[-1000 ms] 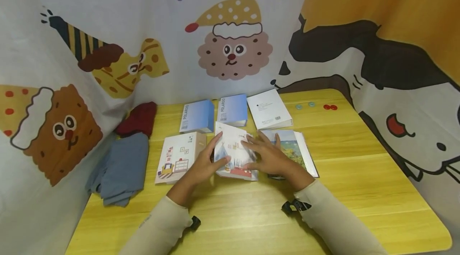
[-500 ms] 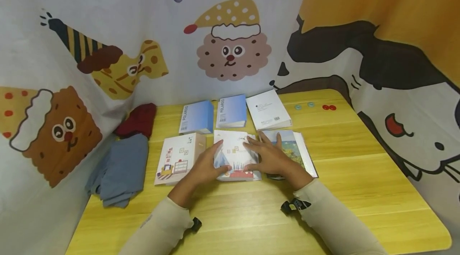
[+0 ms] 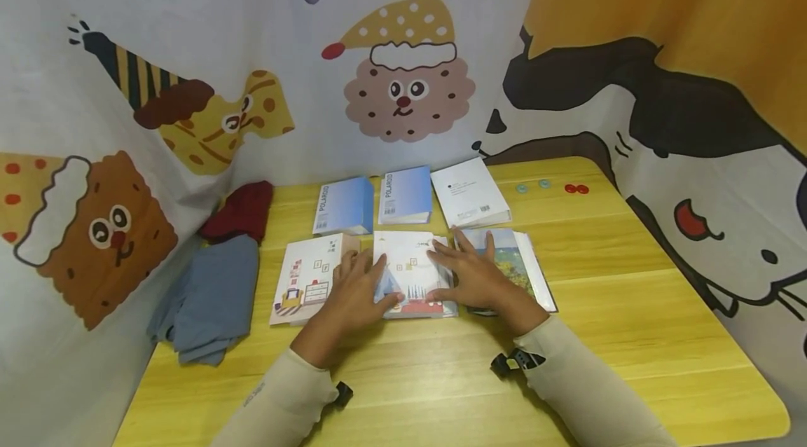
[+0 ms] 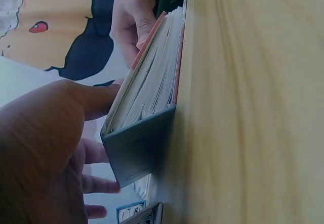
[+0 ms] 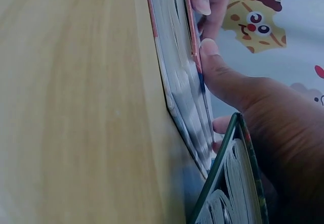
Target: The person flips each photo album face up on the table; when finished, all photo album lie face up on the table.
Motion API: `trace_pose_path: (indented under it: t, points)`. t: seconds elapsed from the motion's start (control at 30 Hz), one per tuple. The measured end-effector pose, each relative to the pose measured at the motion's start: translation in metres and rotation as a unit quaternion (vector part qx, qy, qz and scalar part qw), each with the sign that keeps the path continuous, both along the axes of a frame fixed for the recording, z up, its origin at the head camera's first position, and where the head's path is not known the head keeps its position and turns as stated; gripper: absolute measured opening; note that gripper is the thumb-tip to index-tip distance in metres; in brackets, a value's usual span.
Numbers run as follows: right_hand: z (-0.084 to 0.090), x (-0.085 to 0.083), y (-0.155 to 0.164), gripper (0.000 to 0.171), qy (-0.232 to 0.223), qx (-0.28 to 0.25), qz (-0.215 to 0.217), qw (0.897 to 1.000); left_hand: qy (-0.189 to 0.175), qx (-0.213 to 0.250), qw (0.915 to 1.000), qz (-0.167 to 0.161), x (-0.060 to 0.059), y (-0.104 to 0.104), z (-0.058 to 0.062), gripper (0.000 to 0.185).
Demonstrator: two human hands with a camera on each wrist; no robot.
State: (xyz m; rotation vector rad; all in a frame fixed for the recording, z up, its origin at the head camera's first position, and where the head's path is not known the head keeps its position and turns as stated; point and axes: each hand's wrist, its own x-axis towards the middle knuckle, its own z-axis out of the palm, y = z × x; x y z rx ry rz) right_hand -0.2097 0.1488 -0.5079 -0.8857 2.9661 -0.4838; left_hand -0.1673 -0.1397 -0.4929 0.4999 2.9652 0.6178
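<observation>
Lying flat on the counter (image 3: pixel 441 377), the album (image 3: pixel 412 272) looks stiff, thick and fairly heavy, best gripped at its side edges, where the left hand (image 3: pixel 356 296) and right hand (image 3: pixel 476 279) rest on it with fingers spread flat.

Place: makeshift recording booth, home-like | Walls: white cartoon-printed fabric sheets (image 3: pixel 189 47) draped all round | Surface: yellow wood-grain desk (image 3: pixel 630 307) | On it: small photo albums (image 3: pixel 343 205), folded blue cloth (image 3: pixel 211 300)
</observation>
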Motion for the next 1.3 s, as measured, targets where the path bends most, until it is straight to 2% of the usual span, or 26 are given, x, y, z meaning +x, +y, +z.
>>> trace_pose_path:
  t: [0.13, 0.37, 0.63, 0.77, 0.93, 1.1, 1.3]
  points:
    - [0.000, 0.000, -0.001, 0.094, 0.004, 0.007, 0.001, 1.000, -0.001, -0.018, 0.9998, -0.004, 0.001, -0.001, 0.000, 0.088]
    - [0.000, -0.002, 0.002, 0.094, 0.017, 0.019, 0.002, 1.000, 0.009, -0.020, 0.9997, -0.011, 0.000, 0.000, -0.001, 0.089]
    - [0.001, -0.001, 0.003, 0.094, 0.016, 0.023, -0.003, 1.000, 0.030, -0.048, 0.9984, 0.002, -0.001, -0.001, -0.003, 0.089]
    - [0.001, 0.000, 0.004, 0.094, 0.014, 0.024, -0.003, 1.000, 0.029, -0.065, 0.9975, 0.003, -0.001, -0.001, -0.003, 0.090]
    - [-0.002, 0.000, 0.005, 0.094, 0.016, 0.024, 0.002, 1.000, 0.020, -0.065, 0.9977, 0.002, 0.000, -0.002, -0.003, 0.092]
    - [-0.003, -0.001, 0.003, 0.097, 0.023, 0.022, 0.002, 0.999, 0.009, -0.048, 0.9987, 0.011, 0.000, -0.008, 0.002, 0.094]
    - [0.002, -0.002, -0.006, 0.099, 0.028, 0.013, 0.002, 1.000, 0.005, -0.058, 0.9977, 0.035, -0.002, -0.027, 0.009, 0.099]
